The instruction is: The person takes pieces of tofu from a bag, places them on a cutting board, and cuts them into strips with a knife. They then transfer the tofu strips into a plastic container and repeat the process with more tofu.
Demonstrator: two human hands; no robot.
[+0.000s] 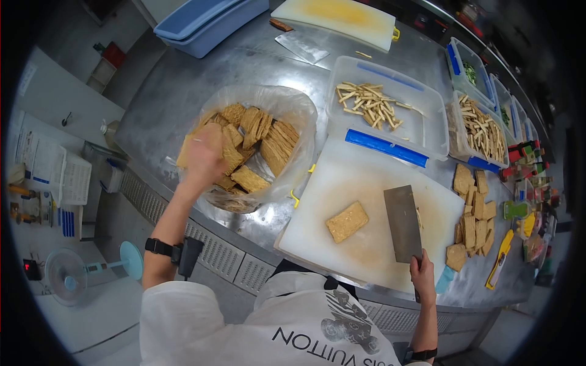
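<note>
My left hand (206,152) reaches into a clear plastic bag (305,116) full of brown slabs that look like dried tofu (279,146). Its fingers are curled round a pale tofu slab (184,148), partly hidden by the hand. With my right hand (422,274) I grip the handle of a wide cleaver (400,222), whose blade lies over the white cutting board (317,183). A single tofu slab (347,222) lies flat on the board, left of the blade. A few thin cut strips (419,218) show just past the blade's right side.
Behind the board, a clear tub (439,131) holds cut strips (372,104); another tub (482,128) of strips stands to its right. Loose slabs (473,213) are piled right of the board, beside a yellow packet (499,259). A second knife (302,47) and blue bins (213,27) sit farther back.
</note>
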